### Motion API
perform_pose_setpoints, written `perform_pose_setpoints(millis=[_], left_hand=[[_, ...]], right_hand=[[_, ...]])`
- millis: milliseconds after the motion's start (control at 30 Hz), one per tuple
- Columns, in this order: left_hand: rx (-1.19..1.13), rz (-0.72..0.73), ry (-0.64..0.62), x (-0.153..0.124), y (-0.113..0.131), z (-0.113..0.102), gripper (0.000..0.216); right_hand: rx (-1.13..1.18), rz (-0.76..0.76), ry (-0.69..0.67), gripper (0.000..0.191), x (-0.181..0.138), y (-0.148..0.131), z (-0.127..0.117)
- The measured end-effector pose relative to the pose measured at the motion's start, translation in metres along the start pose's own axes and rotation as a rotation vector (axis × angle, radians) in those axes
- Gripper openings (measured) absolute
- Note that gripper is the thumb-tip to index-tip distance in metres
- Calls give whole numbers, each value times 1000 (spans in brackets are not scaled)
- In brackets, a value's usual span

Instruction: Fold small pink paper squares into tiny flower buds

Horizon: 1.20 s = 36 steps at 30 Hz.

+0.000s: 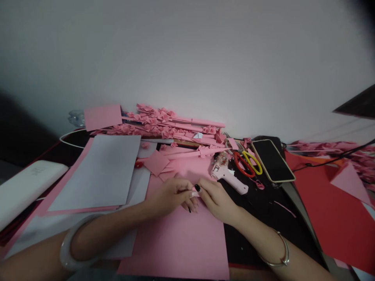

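Note:
My left hand (172, 195) and my right hand (216, 200) meet over a large pink paper sheet (181, 242). Both pinch a small pink paper piece (194, 193) between their fingertips, with the fingers curled tightly around it. Most of that piece is hidden by the fingers. A pale bangle sits on my left wrist and a thin metal bangle on my right wrist. Small pink paper squares (156, 162) lie just beyond my left hand.
A pink glue gun (230, 177) lies right of my hands, with red and yellow scissors (247, 163) and a phone (272, 160) beyond. White sheets (99, 171) lie at left, folded pink paper flowers and strips (164, 127) at the back, red paper (331, 210) at right.

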<state>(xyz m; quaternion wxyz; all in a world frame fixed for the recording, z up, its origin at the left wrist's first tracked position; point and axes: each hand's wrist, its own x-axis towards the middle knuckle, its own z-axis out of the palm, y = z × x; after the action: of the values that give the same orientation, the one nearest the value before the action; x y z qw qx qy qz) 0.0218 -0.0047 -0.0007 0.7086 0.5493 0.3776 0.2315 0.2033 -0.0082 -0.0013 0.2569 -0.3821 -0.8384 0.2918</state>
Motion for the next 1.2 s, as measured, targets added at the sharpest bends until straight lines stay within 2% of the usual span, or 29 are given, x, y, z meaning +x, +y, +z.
perform_pose_setpoints(millis=[200, 333, 467, 667, 967, 1200], left_hand=[[96, 61, -2, 0, 2, -2, 14], [210, 139, 47, 2, 2, -9, 5], [322, 180, 93, 2, -1, -13, 9], [202, 175, 231, 5, -3, -13, 13], [224, 212, 293, 2, 2, -10, 17], [278, 223, 311, 3, -3, -12, 16]], right_hand=[[-75, -61, -16, 23, 1, 1, -2], [-121, -95, -34, 22, 0, 4, -3], [-127, -63, -24, 21, -1, 7, -2], [-21, 64, 205, 14, 1, 5, -4], [134, 135, 194, 7, -1, 6, 1], [203, 131, 199, 13, 0, 8, 3]])
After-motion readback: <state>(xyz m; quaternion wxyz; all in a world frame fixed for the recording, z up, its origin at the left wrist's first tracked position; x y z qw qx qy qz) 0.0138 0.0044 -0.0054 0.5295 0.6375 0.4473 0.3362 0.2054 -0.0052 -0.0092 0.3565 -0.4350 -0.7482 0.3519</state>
